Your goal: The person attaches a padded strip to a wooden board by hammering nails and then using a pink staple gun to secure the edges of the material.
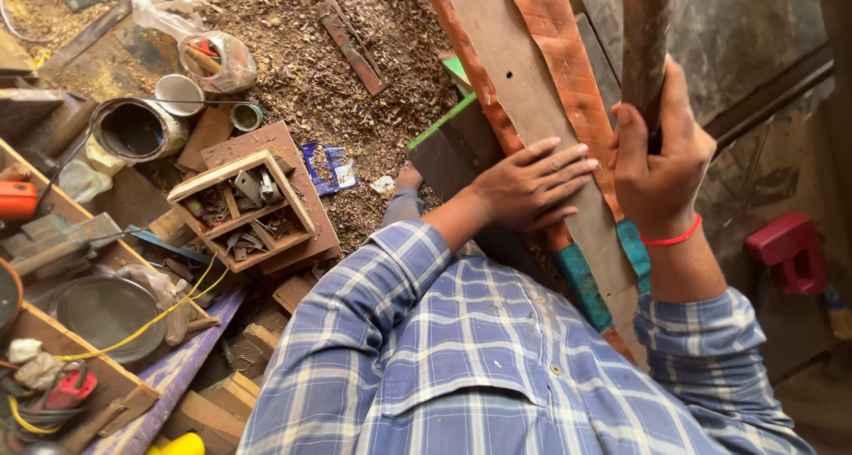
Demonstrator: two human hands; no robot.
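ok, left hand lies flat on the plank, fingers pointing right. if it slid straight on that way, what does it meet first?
Most likely the right hand, gripping a dark wooden handle just past the left hand's fingertips. Only a narrow strip of plank shows between them; relative depth is unclear.

Two hands: left hand (pixel 532 189) laid flat on one long wooden board (pixel 524 91); right hand (pixel 661 166) closed round one dark pole (pixel 645 38). Well left of the left hand: one compartmented wooden box (pixel 244 208), one tin can (pixel 138 128), one clear plastic bag (pixel 217 60). Right of the right hand: one red stool (pixel 785 251).
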